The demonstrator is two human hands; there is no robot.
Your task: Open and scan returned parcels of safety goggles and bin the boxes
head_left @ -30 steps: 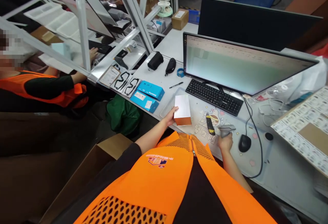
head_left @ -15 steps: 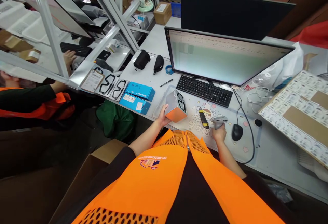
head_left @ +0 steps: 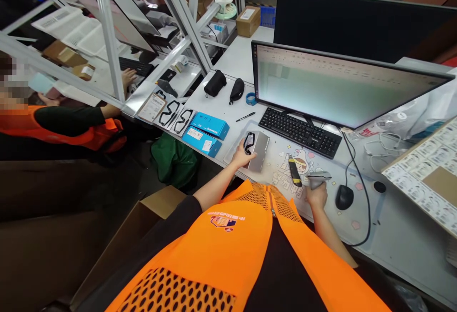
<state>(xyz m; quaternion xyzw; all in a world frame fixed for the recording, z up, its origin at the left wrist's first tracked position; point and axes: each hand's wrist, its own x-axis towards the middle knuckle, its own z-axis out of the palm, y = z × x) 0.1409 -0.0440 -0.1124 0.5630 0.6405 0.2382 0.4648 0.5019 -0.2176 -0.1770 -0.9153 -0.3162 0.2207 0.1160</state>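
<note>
My left hand (head_left: 243, 155) is closed on a grey box (head_left: 261, 152) with a picture of a black frame-like item printed on it. The box is at the front edge of the desk mat. My right hand (head_left: 317, 196) grips a grey handheld barcode scanner (head_left: 319, 177), its head pointing left. Between the two hands a yellow and black utility knife (head_left: 294, 172) lies on the mat. Left of the grey box are two blue boxes (head_left: 210, 126) side by side, one with white labels.
A monitor (head_left: 342, 83) stands behind a black keyboard (head_left: 300, 132); a mouse (head_left: 344, 197) sits right of the scanner. Black cases (head_left: 215, 84), a pen (head_left: 245, 116) and blue tape (head_left: 251, 98) lie at the back left. A metal frame (head_left: 183, 21) separates a co-worker's desk.
The grey box has been turned in my left hand: its orange end no longer shows and the printed picture now faces left. The head view has swung left. My right hand keeps the scanner.
</note>
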